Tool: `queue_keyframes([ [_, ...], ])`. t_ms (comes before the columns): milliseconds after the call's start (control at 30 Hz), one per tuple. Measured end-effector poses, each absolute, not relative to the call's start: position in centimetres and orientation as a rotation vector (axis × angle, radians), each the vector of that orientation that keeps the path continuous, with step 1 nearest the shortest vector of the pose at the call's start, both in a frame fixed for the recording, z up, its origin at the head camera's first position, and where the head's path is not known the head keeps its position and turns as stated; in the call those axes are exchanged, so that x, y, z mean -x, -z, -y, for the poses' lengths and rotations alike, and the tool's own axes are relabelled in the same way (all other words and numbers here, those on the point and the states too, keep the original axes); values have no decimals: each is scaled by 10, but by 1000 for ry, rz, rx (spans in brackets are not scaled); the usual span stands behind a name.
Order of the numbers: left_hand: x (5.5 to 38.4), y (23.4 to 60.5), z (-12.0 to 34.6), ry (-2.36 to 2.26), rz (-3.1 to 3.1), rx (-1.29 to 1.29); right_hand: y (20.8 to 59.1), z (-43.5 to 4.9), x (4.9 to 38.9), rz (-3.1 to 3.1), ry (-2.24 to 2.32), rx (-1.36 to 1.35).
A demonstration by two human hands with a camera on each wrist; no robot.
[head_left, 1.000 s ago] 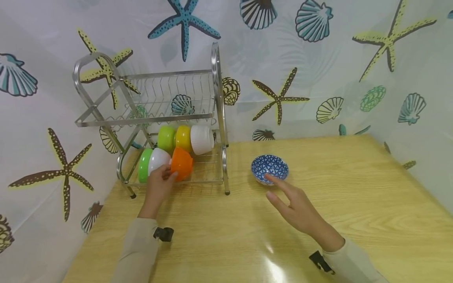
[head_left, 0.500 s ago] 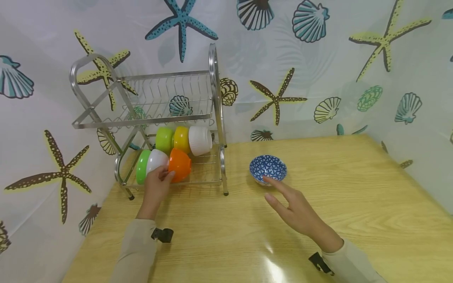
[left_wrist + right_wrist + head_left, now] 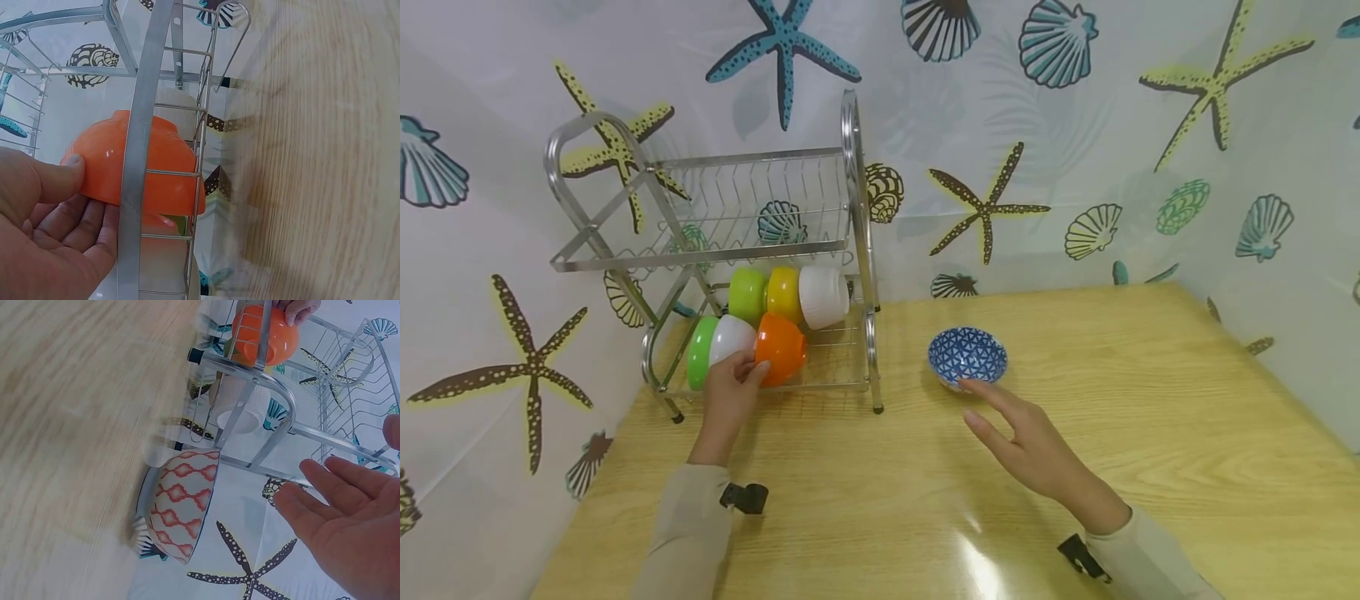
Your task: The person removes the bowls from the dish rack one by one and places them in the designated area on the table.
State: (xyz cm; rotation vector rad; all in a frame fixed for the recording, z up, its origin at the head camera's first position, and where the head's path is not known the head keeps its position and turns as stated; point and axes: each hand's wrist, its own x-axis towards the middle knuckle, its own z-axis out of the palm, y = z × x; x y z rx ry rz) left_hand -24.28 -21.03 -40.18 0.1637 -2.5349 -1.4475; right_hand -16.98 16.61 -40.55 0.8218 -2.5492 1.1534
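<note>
My left hand (image 3: 732,398) pinches the rim of an orange bowl (image 3: 781,350), thumb on its outside and fingers tucked behind the edge. The bowl stands on its side on the lower tier of a metal dish rack (image 3: 700,260). Left of it are a white bowl (image 3: 731,336) and a green bowl (image 3: 700,353), also on edge. My right hand (image 3: 1033,450) hovers with fingers extended, holding nothing, just in front of a blue-patterned bowl (image 3: 967,357) upright on the table. In the right wrist view that bowl's outside (image 3: 181,506) shows a red diamond pattern.
Behind, on the lower tier, stand a lime bowl (image 3: 747,297), a yellow bowl (image 3: 784,293) and a white ribbed bowl (image 3: 824,297). The rack's upper tier (image 3: 760,208) overhangs them. A patterned curtain (image 3: 1075,150) backs the wooden table (image 3: 880,500).
The head view has shifted slightly. The left hand keeps its pinch on the orange bowl in the rack, and the right hand stays near the blue-patterned bowl.
</note>
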Motion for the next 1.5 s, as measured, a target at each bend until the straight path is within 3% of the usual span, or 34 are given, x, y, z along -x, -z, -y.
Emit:
queue_keyframes([
  [1000, 233, 392, 198, 1548, 2501, -143, 406, -166, 167, 2550, -1169, -828],
  [1500, 221, 386, 194, 1537, 2445, 1, 406, -165, 168, 2546, -1190, -850],
])
